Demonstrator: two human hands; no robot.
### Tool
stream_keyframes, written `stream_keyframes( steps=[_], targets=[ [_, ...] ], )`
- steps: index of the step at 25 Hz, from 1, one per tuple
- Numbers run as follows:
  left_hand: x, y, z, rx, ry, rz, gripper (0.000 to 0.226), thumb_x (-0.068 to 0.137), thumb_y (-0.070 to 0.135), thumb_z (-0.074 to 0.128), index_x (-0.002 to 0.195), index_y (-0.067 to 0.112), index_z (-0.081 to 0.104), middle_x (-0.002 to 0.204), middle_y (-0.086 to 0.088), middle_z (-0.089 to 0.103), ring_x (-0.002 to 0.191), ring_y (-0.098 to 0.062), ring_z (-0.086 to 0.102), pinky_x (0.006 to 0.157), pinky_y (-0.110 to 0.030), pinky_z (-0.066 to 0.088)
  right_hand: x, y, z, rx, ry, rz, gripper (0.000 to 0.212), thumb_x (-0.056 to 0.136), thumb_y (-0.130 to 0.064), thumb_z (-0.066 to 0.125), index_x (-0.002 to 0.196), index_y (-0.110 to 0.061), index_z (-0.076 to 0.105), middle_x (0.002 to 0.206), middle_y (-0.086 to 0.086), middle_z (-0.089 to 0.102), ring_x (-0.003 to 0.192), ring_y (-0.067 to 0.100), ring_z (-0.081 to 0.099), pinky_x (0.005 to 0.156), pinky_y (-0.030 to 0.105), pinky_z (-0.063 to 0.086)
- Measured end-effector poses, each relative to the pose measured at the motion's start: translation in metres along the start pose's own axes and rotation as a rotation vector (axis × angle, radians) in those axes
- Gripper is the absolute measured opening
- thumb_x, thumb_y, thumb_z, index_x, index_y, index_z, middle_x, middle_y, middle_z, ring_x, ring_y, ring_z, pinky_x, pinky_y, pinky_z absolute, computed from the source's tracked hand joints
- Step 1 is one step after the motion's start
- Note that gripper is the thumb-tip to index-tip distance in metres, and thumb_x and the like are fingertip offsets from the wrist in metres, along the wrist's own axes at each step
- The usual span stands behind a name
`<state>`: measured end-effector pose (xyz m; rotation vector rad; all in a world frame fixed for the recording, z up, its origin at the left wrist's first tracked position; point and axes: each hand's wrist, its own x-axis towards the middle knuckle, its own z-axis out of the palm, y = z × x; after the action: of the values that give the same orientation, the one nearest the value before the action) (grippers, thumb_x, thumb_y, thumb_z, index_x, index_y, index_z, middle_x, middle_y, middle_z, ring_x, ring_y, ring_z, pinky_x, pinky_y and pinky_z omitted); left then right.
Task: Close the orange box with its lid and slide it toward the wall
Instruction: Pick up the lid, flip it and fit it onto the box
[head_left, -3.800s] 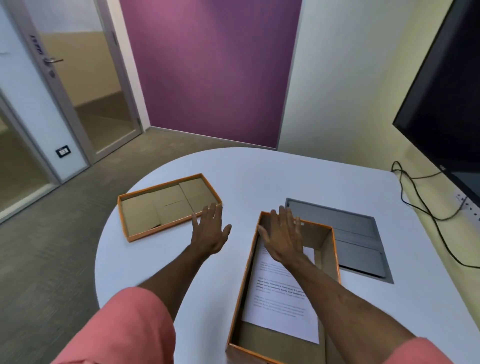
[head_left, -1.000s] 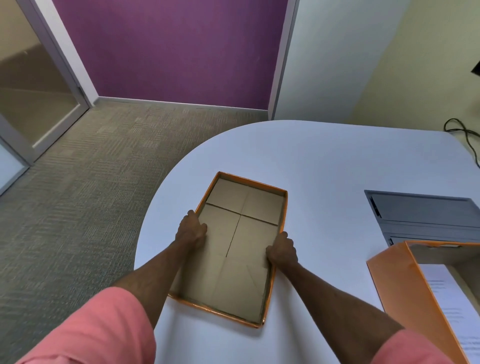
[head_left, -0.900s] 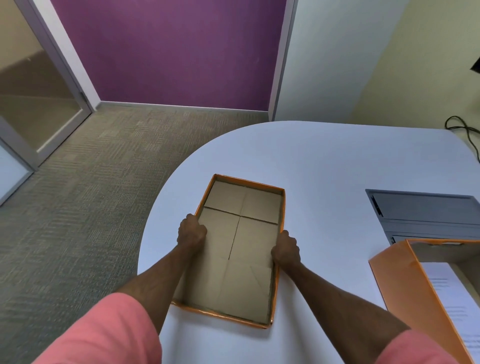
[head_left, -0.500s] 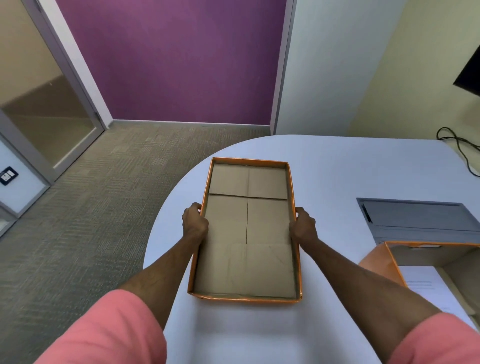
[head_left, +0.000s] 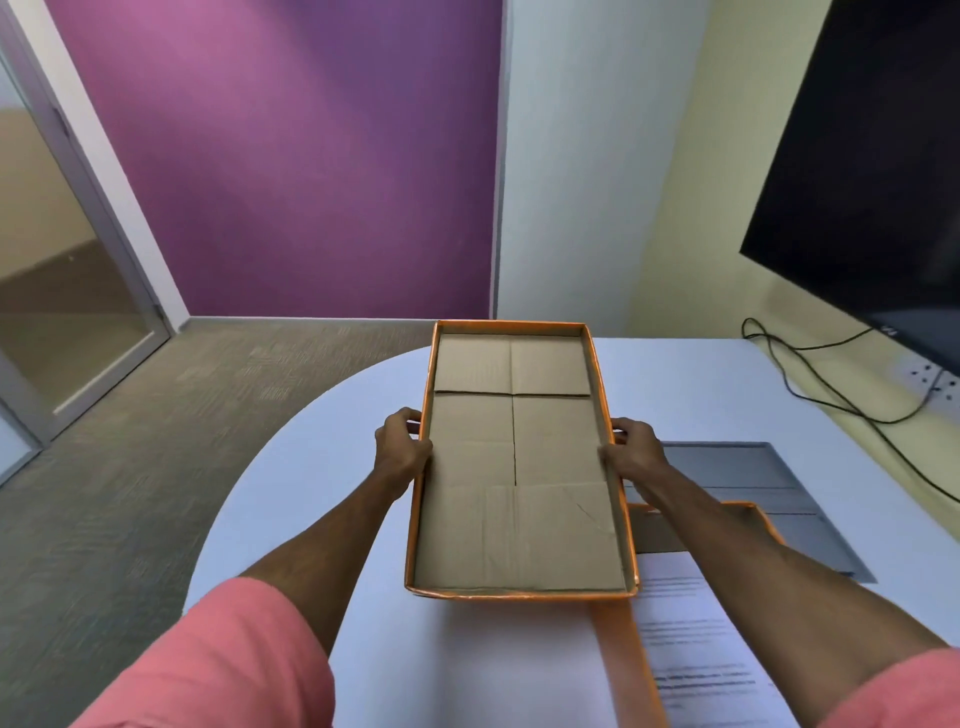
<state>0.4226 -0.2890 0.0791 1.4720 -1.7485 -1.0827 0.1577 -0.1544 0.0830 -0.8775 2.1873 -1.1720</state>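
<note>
While my left hand (head_left: 402, 448) and right hand (head_left: 635, 453) pinch the lid (head_left: 519, 462), cavity up: flip it, square it over the orange box (head_left: 631, 670), press evenly.

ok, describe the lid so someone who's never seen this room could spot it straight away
Start at the white rounded table below the purple wall. Above its middle, the left hand and right hand grip the long sides of a shallow orange-rimmed lid, its brown cardboard inside facing up. The orange box at lower right is deeper and holds a printed sheet.
</note>
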Motion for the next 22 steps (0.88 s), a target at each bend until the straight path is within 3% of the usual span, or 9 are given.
stream_keyframes(
  steps=[3, 6, 9, 11, 15, 18, 22],
  targets=[
    [-0.026, 0.032, 0.035, -0.037, -0.045, 0.027, 0.038, 0.081, -0.005, 0.062, 0.118, 0.004, 0.057, 0.118, -0.013, 0.059, 0.094, -0.021, 0.056, 0.068, -0.026, 0.049, -0.001, 0.020, -0.052, 0.018, 0.043, 0.012, 0.041, 0.083, 0.009, 0.056, 0.122, -0.002, 0.060, 0.110, 0.017, 0.069, 0.098, 0.034, 0.066, 0.085, 0.042, 0.057],
    [-0.058, 0.061, 0.072, -0.079, -0.079, 0.058, 0.038, 0.081, -0.003, 0.061, 0.118, 0.005, 0.057, 0.114, -0.010, 0.060, 0.091, -0.020, 0.059, 0.060, -0.021, 0.049, -0.008, 0.049, -0.105, 0.010, 0.072, 0.023, 0.041, 0.083, 0.006, 0.058, 0.123, -0.002, 0.059, 0.113, 0.014, 0.067, 0.102, 0.032, 0.065, 0.087, 0.039, 0.054],
    [-0.092, 0.088, 0.108, -0.198, -0.063, 0.077, 0.030, 0.083, 0.002, 0.058, 0.112, 0.010, 0.060, 0.107, -0.008, 0.062, 0.089, -0.021, 0.061, 0.066, -0.026, 0.052, -0.011, 0.085, -0.149, 0.026, 0.049, 0.047, 0.039, 0.082, 0.005, 0.059, 0.120, -0.002, 0.061, 0.116, 0.015, 0.068, 0.104, 0.031, 0.064, 0.092, 0.043, 0.053],
    [-0.110, 0.105, 0.127, -0.266, -0.028, 0.082, 0.024, 0.085, 0.008, 0.058, 0.108, 0.013, 0.062, 0.103, -0.006, 0.063, 0.091, -0.022, 0.061, 0.071, -0.029, 0.052, -0.015, 0.104, -0.170, 0.029, 0.016, 0.069, 0.037, 0.083, 0.005, 0.056, 0.117, -0.003, 0.064, 0.113, 0.016, 0.069, 0.101, 0.033, 0.065, 0.088, 0.044, 0.055],
    [-0.137, 0.141, 0.150, -0.287, 0.015, 0.139, 0.023, 0.088, 0.015, 0.057, 0.110, 0.013, 0.064, 0.102, -0.005, 0.064, 0.091, -0.019, 0.060, 0.067, -0.023, 0.049, -0.021, 0.126, -0.195, 0.053, -0.031, 0.115, 0.033, 0.086, 0.007, 0.050, 0.114, 0.000, 0.065, 0.106, 0.019, 0.069, 0.096, 0.037, 0.066, 0.069, 0.034, 0.054],
    [-0.145, 0.167, 0.155, -0.254, 0.025, 0.154, 0.024, 0.088, 0.018, 0.060, 0.110, 0.011, 0.064, 0.106, -0.006, 0.067, 0.094, -0.021, 0.063, 0.072, -0.027, 0.053, -0.028, 0.127, -0.200, 0.006, -0.052, 0.172, 0.031, 0.089, -0.001, 0.051, 0.118, 0.002, 0.060, 0.111, 0.021, 0.067, 0.099, 0.037, 0.064, 0.084, 0.045, 0.055],
    [-0.150, 0.192, 0.162, -0.259, 0.076, 0.117, 0.027, 0.081, 0.019, 0.069, 0.106, 0.009, 0.063, 0.105, -0.010, 0.068, 0.096, -0.025, 0.065, 0.080, -0.035, 0.055, -0.037, 0.093, -0.203, -0.087, 0.026, 0.068, 0.054, 0.096, -0.021, 0.051, 0.143, 0.001, 0.033, 0.146, 0.020, 0.041, 0.134, 0.035, 0.041, 0.106, 0.039, 0.037]
  ],
)
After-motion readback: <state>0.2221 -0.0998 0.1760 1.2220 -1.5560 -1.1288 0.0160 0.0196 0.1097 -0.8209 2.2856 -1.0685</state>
